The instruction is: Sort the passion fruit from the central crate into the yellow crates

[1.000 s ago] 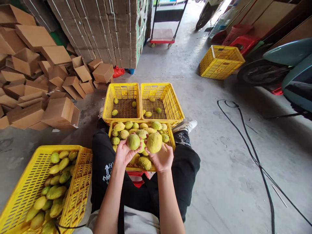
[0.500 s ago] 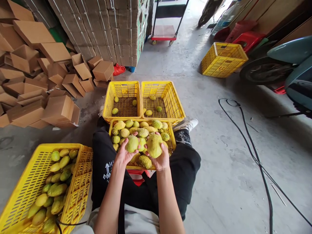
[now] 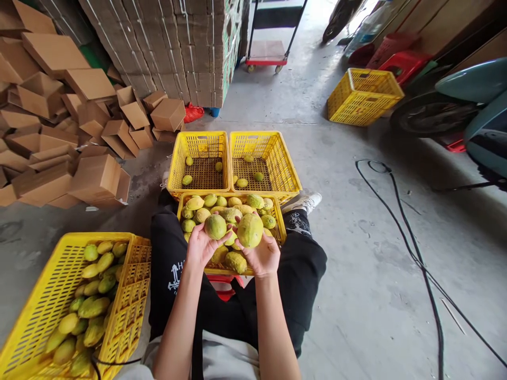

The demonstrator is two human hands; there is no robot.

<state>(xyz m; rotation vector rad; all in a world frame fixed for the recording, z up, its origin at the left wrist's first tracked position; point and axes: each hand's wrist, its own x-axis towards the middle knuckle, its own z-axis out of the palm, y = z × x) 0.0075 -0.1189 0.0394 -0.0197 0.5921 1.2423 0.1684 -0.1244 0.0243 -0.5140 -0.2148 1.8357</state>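
Fingers of left hand (image 3: 202, 245) are cradling a round greenish fruit (image 3: 215, 227); right hand's (image 3: 264, 257) are cupping a larger yellow fruit (image 3: 250, 230). Both fruits are hovering above the front crate (image 3: 281, 219). Grips are looking loose; a tilting wrist could be dropping either.

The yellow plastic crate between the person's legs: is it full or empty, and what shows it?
Well filled: rounded yellow-green fruits lie across the crate, hiding its bottom; the left hand and right hand block part.
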